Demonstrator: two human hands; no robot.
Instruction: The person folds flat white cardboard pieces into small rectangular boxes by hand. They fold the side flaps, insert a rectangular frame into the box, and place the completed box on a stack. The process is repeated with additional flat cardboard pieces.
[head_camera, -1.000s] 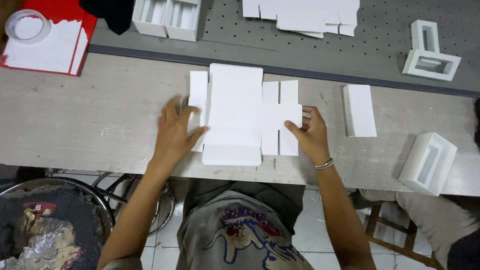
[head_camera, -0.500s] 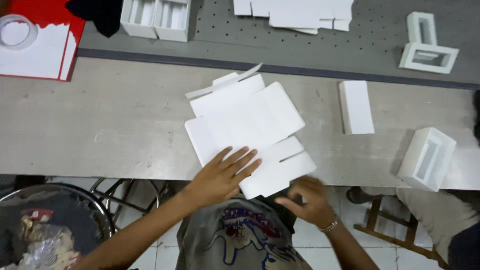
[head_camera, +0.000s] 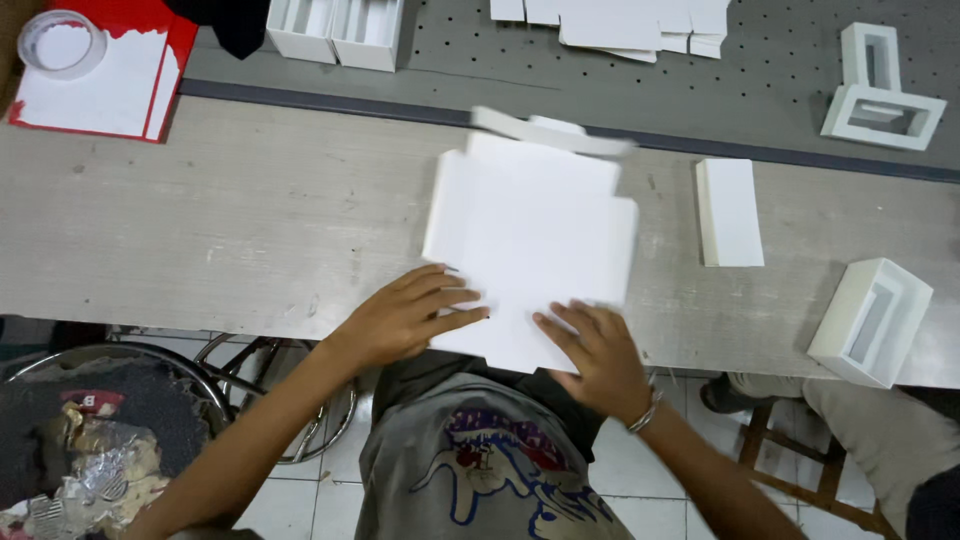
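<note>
Wooden bench, white card blank now squared, both hands flat on it

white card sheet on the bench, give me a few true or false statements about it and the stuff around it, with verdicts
1. Both hands rest flat on the white card sheet. True: the left hand and right hand press on its near edge.
2. The roll of tape lies on the card sheet. False: it sits far off, on the red board at the bench's corner.
3. A closed white box lies apart from the sheet. True.
4. The right hand grips the open white frame box. False: that box stands alone near the bench edge, untouched.
5. The right wrist is bare. False: it wears a bracelet.
</note>
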